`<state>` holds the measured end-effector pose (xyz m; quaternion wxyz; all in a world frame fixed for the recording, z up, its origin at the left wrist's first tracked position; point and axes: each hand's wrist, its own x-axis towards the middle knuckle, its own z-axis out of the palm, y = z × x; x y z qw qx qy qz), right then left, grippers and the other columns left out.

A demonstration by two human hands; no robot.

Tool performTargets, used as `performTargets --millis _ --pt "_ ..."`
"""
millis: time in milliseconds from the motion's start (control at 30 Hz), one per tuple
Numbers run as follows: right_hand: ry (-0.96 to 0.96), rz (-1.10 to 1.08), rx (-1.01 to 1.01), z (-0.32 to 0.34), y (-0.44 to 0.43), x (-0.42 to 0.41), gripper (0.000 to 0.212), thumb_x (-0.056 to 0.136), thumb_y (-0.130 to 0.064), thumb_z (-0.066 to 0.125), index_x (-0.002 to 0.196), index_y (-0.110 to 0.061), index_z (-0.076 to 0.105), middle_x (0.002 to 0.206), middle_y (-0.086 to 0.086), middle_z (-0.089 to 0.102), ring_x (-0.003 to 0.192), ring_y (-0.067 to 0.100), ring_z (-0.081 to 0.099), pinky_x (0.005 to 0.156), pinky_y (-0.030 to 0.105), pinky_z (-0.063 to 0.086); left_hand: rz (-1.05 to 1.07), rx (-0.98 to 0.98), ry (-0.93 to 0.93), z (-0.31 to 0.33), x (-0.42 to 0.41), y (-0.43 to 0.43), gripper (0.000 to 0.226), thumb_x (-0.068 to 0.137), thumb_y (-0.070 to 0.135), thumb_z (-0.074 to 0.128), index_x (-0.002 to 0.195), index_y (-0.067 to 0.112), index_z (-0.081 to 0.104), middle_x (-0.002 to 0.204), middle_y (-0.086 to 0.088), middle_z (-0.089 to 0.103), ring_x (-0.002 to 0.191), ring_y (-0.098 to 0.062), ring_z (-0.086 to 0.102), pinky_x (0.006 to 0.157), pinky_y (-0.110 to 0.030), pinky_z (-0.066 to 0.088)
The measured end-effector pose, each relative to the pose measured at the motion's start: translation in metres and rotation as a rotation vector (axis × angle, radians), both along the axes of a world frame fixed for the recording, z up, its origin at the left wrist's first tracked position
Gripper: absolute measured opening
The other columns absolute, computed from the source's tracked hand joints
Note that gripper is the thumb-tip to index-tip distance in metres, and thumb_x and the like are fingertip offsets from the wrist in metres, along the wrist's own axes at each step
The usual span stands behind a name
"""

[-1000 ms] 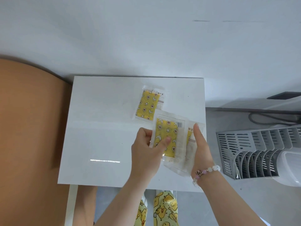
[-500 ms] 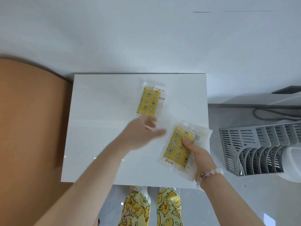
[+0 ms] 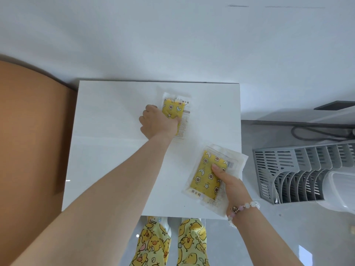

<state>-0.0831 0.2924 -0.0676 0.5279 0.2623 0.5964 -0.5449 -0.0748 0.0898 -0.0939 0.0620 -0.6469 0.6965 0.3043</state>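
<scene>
Head view: we are noting the left grip (image 3: 159, 122), moved off the stack (image 3: 204, 175), grasping the far packet (image 3: 173, 108) for collection; right grip (image 3: 231, 184) pinching the stack.

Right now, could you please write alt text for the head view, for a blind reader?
A person's left hand grips a yellow patterned packet at the far side of a white table, while the right hand holds a stack of similar packets at the table's near right edge. A grey slotted rack stands on the floor to the right.
</scene>
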Motion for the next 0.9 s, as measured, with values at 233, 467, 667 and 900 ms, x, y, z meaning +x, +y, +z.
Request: performTargets --millis 233,467,667,900 --pt "-0.026 -0.020 -0.019 0.002 -0.001 0.009 0.039 0.056 -0.029 0.074 0.093 -0.016 0.071 0.092 0.011 0.074 0.090 0.032 0.069 0.087 0.054 0.052 -0.082 0.055 0.208 0.010 0.012 0.001 0.049 0.085 0.018 0.065 0.124 0.006 0.038 0.118 -0.007 0.051 0.101 -0.024 0.053 0.082 -0.030 0.039" --pt "-0.008 0.019 -0.014 0.007 -0.013 0.013 0.035 0.065 -0.028 0.075 0.097 -0.013 0.071 0.097 0.013 0.073 0.093 0.033 0.069 0.089 0.055 0.051 -0.320 -0.037 0.241 0.042 0.064 0.023 0.035 0.092 0.005 0.045 0.119 0.025 0.055 0.119 0.003 0.046 0.093 -0.021 0.058 0.078 -0.026 0.038" --pt "0.049 0.039 -0.045 0.008 -0.028 0.007 0.027 0.079 -0.025 0.071 0.102 -0.012 0.071 0.098 0.013 0.073 0.092 0.033 0.069 0.088 0.052 0.053 -0.407 0.215 0.367 0.061 0.084 0.063 0.067 0.061 0.075 0.062 0.112 0.035 0.046 0.110 0.021 0.024 0.089 0.013 0.046 0.075 -0.016 0.040" --pt "0.121 0.162 -0.072 0.008 -0.032 0.006 0.095 0.030 -0.085 0.070 0.105 -0.027 0.064 0.125 0.007 0.063 0.119 0.027 0.057 0.105 0.049 0.040 -0.290 0.459 0.443 0.051 0.085 0.063 0.051 0.060 0.044 0.084 0.103 0.030 0.060 0.103 0.010 0.042 0.089 0.005 0.051 0.066 -0.009 0.046"
